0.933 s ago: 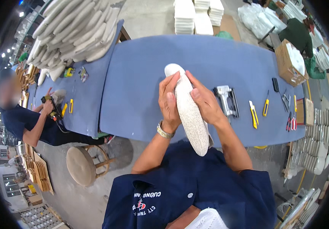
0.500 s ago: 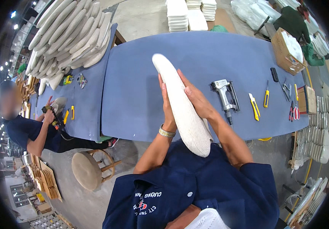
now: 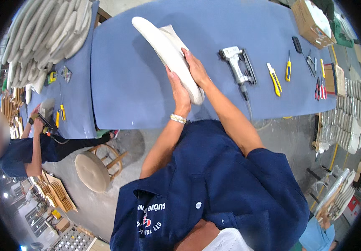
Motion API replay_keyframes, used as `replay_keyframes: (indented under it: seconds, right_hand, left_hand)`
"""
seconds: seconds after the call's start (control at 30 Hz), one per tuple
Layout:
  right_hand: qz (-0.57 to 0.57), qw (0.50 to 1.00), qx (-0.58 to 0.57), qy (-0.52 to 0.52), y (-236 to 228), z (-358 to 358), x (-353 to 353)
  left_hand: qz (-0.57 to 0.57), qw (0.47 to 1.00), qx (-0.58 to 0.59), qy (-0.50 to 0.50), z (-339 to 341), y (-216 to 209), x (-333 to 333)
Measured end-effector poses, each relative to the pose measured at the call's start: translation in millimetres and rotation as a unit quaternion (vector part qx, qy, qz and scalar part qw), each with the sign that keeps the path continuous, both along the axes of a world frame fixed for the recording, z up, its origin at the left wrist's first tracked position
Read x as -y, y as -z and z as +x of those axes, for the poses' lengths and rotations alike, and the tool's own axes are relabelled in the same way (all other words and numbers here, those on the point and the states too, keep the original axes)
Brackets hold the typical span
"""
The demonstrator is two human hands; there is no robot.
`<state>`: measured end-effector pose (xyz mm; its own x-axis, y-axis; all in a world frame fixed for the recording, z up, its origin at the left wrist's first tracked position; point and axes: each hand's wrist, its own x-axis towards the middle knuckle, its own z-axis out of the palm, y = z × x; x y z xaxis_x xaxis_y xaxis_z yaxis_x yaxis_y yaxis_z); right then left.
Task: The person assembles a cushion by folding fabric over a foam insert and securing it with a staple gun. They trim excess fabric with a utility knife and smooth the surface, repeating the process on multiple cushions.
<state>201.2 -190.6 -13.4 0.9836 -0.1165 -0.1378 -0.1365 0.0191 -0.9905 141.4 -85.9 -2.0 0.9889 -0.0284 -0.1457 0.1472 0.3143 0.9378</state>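
Observation:
A cream upholstered chair pad [image 3: 168,52], long and curved, is held tilted over the blue table by both of my hands. My left hand [image 3: 179,93] presses against its left side near the lower end. On the other side, my right hand [image 3: 197,70] grips the edge, with a loose flap of fabric [image 3: 170,33] showing just beyond. Each hand's fingers lie along the pad, partly hidden by it. To the right of the pad, a silver staple gun [image 3: 238,62] rests on the table with its hose attached.
Right of the staple gun lie a yellow utility knife [image 3: 274,79], a yellow screwdriver [image 3: 288,67] and red-handled scissors [image 3: 323,90]. A cardboard box [image 3: 310,25] stands at the far right. Cream pads [image 3: 46,33] are piled left. A co-worker [image 3: 17,152] works beside a round stool [image 3: 92,171].
My hands and the pad have moved farther out from my body over the table, and the pad has turned so a fabric flap shows. The view has shifted downward.

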Motion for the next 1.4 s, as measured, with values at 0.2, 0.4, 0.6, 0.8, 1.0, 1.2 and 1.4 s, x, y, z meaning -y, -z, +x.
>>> replay_keyframes:
  seconds: [0.2, 0.4, 0.6, 0.8, 1.0, 1.2, 1.4]
  right_hand:
    - [0.095, 0.992, -0.069, 0.052, 33, 1, 11]
    - [0.233, 0.968, -0.077, 0.041, 17, -22, 14]
    - [0.241, 0.968, -0.057, 0.047, -4, -46, 19]
    - [-0.008, 0.999, -0.015, 0.031, -21, -75, 10]
    - [-0.169, 0.973, 0.119, -0.107, 4, -116, 17]
    - [-0.308, 0.939, 0.111, -0.109, 25, -106, 15]
    - [-0.375, 0.871, 0.295, -0.114, -132, -69, 98]
  left_hand:
    - [0.068, 0.997, 0.013, -0.017, -12, -11, 26]
    - [0.087, 0.995, 0.051, -0.024, -5, 0, 50]
    - [0.099, 0.994, 0.04, -0.012, -4, -2, 55]
    - [0.108, 0.993, 0.042, 0.001, -3, 9, 41]
    - [-0.034, 0.992, -0.082, 0.091, 43, 26, -31]
    - [0.324, 0.941, 0.064, 0.069, 59, -56, -38]
    - [0.026, 0.997, -0.062, 0.047, 57, -157, -53]
